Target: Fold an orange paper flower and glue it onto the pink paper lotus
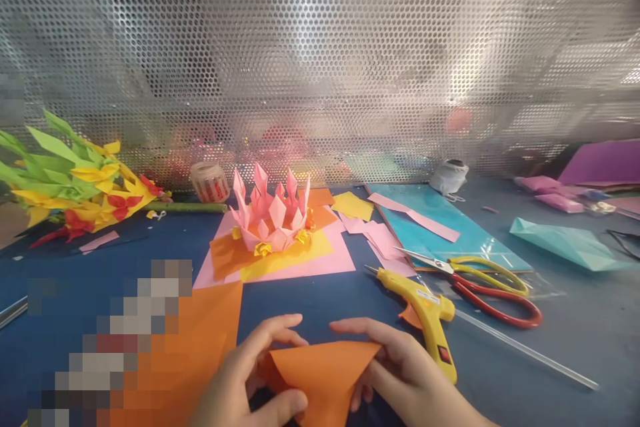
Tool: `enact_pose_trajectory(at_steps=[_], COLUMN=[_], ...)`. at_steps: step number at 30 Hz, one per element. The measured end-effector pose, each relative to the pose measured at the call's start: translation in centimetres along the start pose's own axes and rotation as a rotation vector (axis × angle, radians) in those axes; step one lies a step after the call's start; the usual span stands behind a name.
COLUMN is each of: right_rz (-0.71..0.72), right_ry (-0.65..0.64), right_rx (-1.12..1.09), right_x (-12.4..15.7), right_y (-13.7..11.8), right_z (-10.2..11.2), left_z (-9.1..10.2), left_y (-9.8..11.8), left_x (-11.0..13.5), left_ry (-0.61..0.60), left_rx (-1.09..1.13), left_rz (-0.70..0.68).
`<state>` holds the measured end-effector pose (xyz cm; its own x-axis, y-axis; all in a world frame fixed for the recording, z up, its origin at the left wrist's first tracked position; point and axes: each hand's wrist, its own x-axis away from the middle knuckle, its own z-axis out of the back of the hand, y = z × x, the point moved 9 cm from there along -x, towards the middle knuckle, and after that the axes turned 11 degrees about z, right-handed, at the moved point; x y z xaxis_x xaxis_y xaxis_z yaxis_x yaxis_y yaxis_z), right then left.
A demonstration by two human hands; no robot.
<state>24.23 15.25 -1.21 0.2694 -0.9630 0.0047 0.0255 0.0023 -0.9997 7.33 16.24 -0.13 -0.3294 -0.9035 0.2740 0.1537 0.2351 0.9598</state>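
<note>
Between my two hands is a folded piece of orange paper (325,373), its wide straight edge at the top and its sides slanting inward below. My left hand (250,380) grips the paper's left side, thumb lying on the front face. On the other side, my right hand (400,367) holds the upper right corner, with the index finger arched over the top edge. The lower end of the paper runs out of view. Just beyond my right hand lies a yellow glue gun (423,310) with a clear glue stick (525,347) in its back.
A pink paper crown (273,217) stands on stacked coloured sheets. Scissors (480,283) lie open by a blue pack (450,213). Paper flowers (85,180) lie at left, near a jar (210,180). An orange sheet (210,333) lies beside my left hand. A perforated metal panel (320,67) closes the back.
</note>
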Motion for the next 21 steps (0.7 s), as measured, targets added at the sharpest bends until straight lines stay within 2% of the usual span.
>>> enact_pose_trajectory(at_steps=[3, 8, 11, 13, 15, 19, 21], right_rz=[-0.049, -0.02, 0.021, 0.028, 0.036, 0.061, 0.082], right_ry=[0.014, 0.09, 0.132, 0.162, 0.214, 0.315, 0.337], right_rx=[-0.053, 0.079, 0.115, 0.093, 0.093, 0.162, 0.131], right_x=[-0.3, -0.4, -0.4, -0.3, -0.3, -0.3, -0.4], right_y=[0.7, 0.5, 0.6, 0.7, 0.6, -0.1, -0.3], right_z=[0.0, 0.9, 1.0, 1.1, 1.5, 2.6, 2.8], left_z=[-0.2, -0.3, 0.1, 0.7, 0.8, 0.9, 0.3], left_y=[-1.1, -1.9, -1.5, -1.2, -0.7, 1.2, 2.1], left_x=[-0.7, -1.0, -1.1, -1.0, -0.8, 0.2, 0.9], left_ry=[-0.049, -0.045, 0.023, 0.086, 0.101, 0.191, 0.221], left_rx=[0.103, -0.06, -0.077, -0.073, -0.171, -0.496, -0.604], left_rz=[0.119, 0.245, 0.244, 0.214, 0.156, -0.115, -0.255])
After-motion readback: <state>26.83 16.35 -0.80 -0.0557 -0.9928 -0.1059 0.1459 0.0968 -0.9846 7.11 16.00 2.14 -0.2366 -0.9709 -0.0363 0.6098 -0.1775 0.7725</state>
